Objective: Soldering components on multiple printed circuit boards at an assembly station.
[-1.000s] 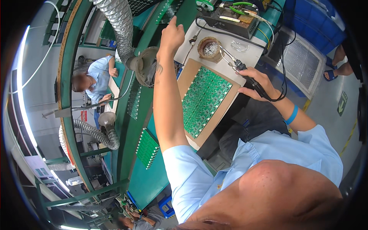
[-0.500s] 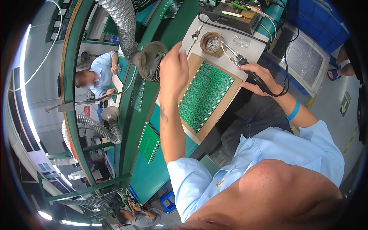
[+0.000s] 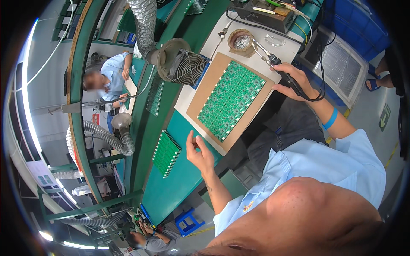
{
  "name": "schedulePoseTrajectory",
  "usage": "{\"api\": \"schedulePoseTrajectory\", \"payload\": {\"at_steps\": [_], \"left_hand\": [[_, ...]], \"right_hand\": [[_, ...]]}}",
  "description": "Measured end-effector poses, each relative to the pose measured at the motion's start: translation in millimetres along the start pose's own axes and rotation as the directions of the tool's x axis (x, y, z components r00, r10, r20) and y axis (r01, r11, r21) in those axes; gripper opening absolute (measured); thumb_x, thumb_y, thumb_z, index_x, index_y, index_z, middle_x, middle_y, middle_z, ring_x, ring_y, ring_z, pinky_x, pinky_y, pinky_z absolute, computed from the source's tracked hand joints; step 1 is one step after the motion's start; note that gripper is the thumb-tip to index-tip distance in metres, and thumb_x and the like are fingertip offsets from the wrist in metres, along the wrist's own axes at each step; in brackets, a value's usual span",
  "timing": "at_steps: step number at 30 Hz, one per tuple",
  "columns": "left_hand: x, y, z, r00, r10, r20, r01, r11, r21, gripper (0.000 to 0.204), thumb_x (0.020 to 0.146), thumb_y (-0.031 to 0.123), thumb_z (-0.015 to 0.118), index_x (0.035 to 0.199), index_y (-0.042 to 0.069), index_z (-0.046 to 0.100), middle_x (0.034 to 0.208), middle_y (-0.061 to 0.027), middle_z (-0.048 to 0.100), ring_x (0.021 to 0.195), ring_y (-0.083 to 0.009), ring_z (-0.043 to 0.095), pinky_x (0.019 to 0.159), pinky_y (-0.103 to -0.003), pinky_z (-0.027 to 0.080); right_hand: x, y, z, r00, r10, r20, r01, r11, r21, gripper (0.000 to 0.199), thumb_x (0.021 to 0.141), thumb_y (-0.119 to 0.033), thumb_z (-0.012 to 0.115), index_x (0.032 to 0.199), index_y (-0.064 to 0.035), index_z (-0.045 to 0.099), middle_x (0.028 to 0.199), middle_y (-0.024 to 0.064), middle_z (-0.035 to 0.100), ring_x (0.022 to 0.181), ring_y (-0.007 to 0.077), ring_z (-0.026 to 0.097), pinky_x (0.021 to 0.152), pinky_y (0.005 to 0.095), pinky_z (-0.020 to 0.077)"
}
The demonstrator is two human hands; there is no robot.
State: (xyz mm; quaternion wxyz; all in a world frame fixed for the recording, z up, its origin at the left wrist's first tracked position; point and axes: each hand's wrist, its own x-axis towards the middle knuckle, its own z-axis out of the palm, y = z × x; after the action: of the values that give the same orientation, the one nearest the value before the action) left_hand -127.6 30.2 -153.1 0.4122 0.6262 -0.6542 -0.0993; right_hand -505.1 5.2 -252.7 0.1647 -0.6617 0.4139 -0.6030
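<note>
My right hand (image 3: 294, 81) grips the black handle of a soldering iron (image 3: 270, 57), whose two thin metal prongs reach up to the rim of a small round pot (image 3: 233, 39) with silvery bits inside. Below it and to the left, a green panel of circuit boards (image 3: 232, 100) lies flat on a brown cardboard sheet (image 3: 194, 110). My left hand (image 3: 200, 154) hovers over the bench's near edge, off the cardboard's lower left corner. Its fingers are slightly bent and apart, with nothing visible in them. A stack of green circuit boards (image 3: 166, 155) lies to its left.
A fume duct (image 3: 143, 25) ends in a hood with a round fan (image 3: 188, 68) left of the cardboard. Behind the pot stands a dark box-shaped unit (image 3: 265, 17) with cables. Blue bins (image 3: 356, 30) stand at the far right. Across the bench sits a co-worker (image 3: 113, 74).
My left hand has come back from beside the fan to the near edge of the bench, uncovering the fan. My right hand keeps its hold on the soldering iron near the pot.
</note>
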Motion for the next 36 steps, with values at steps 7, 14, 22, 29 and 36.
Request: {"api": "schedulePoseTrajectory", "payload": {"at_steps": [7,14,22,29,36], "left_hand": [[-6.8,-1.8,8.4,0.998,0.055,-0.016,-0.055,0.998,0.006,0.029,0.099,0.012,0.065,0.124,-0.003,0.067,0.082,-0.0074,0.067,0.069,-0.014,0.055,0.064,-0.027,0.048],[-11.7,-0.7,14.3,0.997,0.072,-0.02,-0.072,0.997,-0.005,0.029,0.099,0.012,0.065,0.124,-0.002,0.067,0.082,-0.0073,0.067,0.069,-0.0137,0.055,0.064,-0.027,0.048],[-25.2,-26.7,11.0,0.996,0.023,-0.084,-0.017,0.998,0.068,0.028,0.101,0.014,0.063,0.125,0.0,0.067,0.082,-0.0059,0.064,0.068,-0.012,0.052,0.064,-0.025,0.046],[-29.8,-40.5,6.0,0.986,-0.047,-0.159,0.061,0.995,0.084,0.028,0.101,0.015,0.062,0.125,0.0,0.067,0.083,-0.006,0.064,0.068,-0.0119,0.053,0.064,-0.025,0.046],[-26.2,-39.9,3.9,0.983,-0.028,-0.18,0.044,0.995,0.089,0.028,0.102,0.015,0.062,0.124,-0.001,0.067,0.084,-0.0063,0.065,0.07,-0.012,0.054,0.064,-0.026,0.047]], "right_hand": [[-0.9,-3.0,2.8,1.0,0.005,-0.006,-0.006,0.999,-0.043,0.06,0.079,-0.008,0.086,0.131,-0.0028,0.057,0.122,0.0157,0.068,0.104,0.0295,0.068,0.095,0.0351,0.0519],[-1.3,-3.7,0.1,1.0,0.007,0.003,-0.006,0.999,-0.049,0.06,0.079,-0.009,0.086,0.131,-0.0029,0.057,0.122,0.0153,0.068,0.105,0.0292,0.067,0.095,0.035,0.0517],[-0.2,-3.5,-0.5,1.0,-0.009,0.002,0.009,0.998,-0.064,0.057,0.08,-0.008,0.086,0.13,-0.0013,0.06,0.122,0.0139,0.067,0.103,0.0278,0.067,0.092,0.0337,0.0526],[1.3,-5.4,-1.5,1.0,-0.016,0.005,0.016,0.998,-0.068,0.057,0.08,-0.008,0.086,0.13,-0.0017,0.06,0.121,0.0137,0.067,0.102,0.0277,0.067,0.092,0.0338,0.0526],[-2.4,-3.8,0.7,1.0,-0.008,0.005,0.008,0.996,-0.091,0.06,0.078,-0.009,0.087,0.13,-0.0026,0.059,0.12,0.0136,0.068,0.101,0.0274,0.066,0.092,0.034,0.052]]}}
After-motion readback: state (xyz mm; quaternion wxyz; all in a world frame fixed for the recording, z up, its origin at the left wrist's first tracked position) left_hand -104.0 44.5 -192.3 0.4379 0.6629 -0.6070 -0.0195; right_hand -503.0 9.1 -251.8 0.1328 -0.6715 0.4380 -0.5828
